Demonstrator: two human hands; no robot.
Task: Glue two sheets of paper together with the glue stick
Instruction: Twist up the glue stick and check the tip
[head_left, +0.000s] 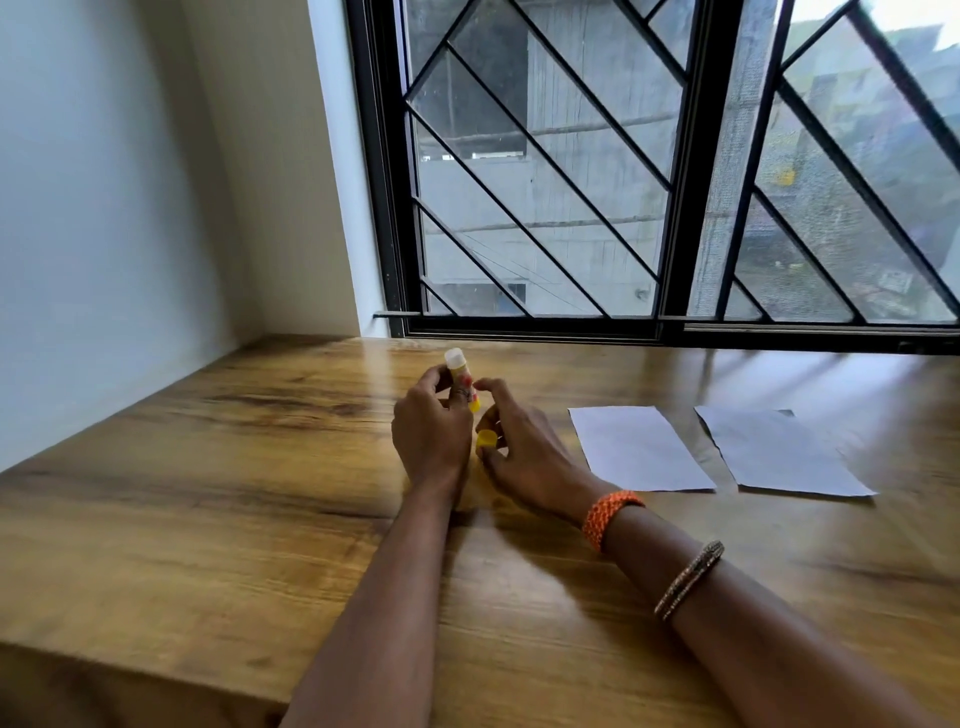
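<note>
A small yellow plastic glue stick (460, 375) was gripped upright by the left hand (431, 431); its yellow cap (487, 439) was pinched in the right hand (524, 447). Light and rigid, probably best held mid-barrel.

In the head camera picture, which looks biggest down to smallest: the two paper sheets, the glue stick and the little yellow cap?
1. The two paper sheets, left sheet and right sheet: they look about alike, so I will not rank one over the other.
2. The glue stick, in the left hand.
3. The yellow cap, at the right hand.

Glossy wood-grain table (208, 493) under both hands; matt paper sheets (639, 449) right of them (glue stick (460, 376) looks smooth plastic).
</note>
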